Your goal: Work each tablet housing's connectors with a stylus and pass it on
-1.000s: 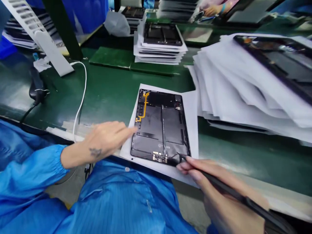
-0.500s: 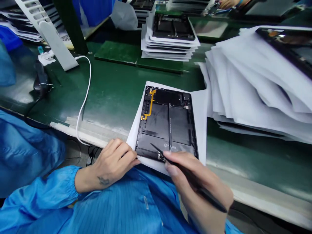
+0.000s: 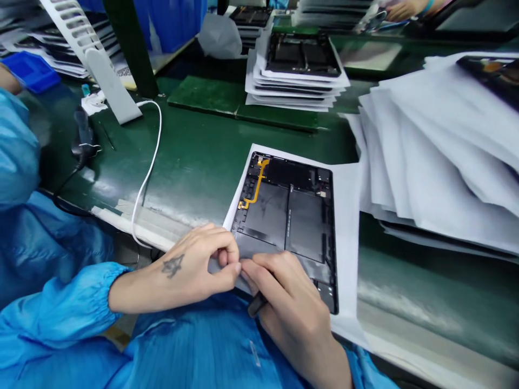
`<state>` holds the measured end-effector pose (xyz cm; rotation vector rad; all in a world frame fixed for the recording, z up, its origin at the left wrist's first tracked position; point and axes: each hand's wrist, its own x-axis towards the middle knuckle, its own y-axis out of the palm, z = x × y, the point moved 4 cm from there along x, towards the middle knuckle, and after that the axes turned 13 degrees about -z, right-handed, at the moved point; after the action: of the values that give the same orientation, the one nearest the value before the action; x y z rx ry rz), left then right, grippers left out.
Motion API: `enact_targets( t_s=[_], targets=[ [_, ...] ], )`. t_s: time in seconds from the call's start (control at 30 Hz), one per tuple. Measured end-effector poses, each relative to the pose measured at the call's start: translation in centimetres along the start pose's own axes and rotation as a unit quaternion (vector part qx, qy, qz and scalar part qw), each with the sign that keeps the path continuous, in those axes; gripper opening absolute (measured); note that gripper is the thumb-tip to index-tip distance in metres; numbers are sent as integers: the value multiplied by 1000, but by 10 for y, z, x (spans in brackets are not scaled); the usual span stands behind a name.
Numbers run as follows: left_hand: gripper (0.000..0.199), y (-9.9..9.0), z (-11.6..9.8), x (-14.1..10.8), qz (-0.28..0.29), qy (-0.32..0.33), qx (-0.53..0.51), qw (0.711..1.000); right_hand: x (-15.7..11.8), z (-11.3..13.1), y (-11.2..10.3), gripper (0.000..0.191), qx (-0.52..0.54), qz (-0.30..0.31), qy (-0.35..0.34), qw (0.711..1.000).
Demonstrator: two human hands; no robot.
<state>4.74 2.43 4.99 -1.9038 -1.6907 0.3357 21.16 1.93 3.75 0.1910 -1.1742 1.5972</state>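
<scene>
Tablet, back off (image 3: 308, 227), lying on white paper sheet (image 3: 346, 227), on green workbench (image 3: 203, 173); orange ribbon cable (image 3: 257, 183) upper left. Left hand (image 3: 194, 267) pinched closed at tablet's lower edge; pinched item cannot be told. Right hand (image 3: 287, 308) closed around black pen-shaped tool (image 3: 256, 304), beside left fingertips. Paper-layered tablet stack (image 3: 300, 70) beyond.

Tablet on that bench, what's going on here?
A person in a blue smock has an opened tablet, its insides showing, lying on a white paper sheet on a green workbench. Their left hand and right hand meet at the tablet's lower edge, fingertips pressed together there, and the right hand also holds a slim black tool. More tablets sit stacked with paper behind.
</scene>
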Motion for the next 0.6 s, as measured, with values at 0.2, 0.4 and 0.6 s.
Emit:
enact_targets(
  t_s=[0.2, 0.4, 0.6],
  targets=[
    [21, 1, 7, -21, -141, 142, -3, 980, -8, -7, 7, 33, 82, -15, 82, 993],
    [19, 9, 10, -22, -153, 137, -22, 978, -7, -8, 7, 32, 74, -13, 73, 995],
    [14, 9, 8, -19, -153, 147, -28, 977, -6, -9, 8, 26, 74, -7, 74, 994]
  ],
)
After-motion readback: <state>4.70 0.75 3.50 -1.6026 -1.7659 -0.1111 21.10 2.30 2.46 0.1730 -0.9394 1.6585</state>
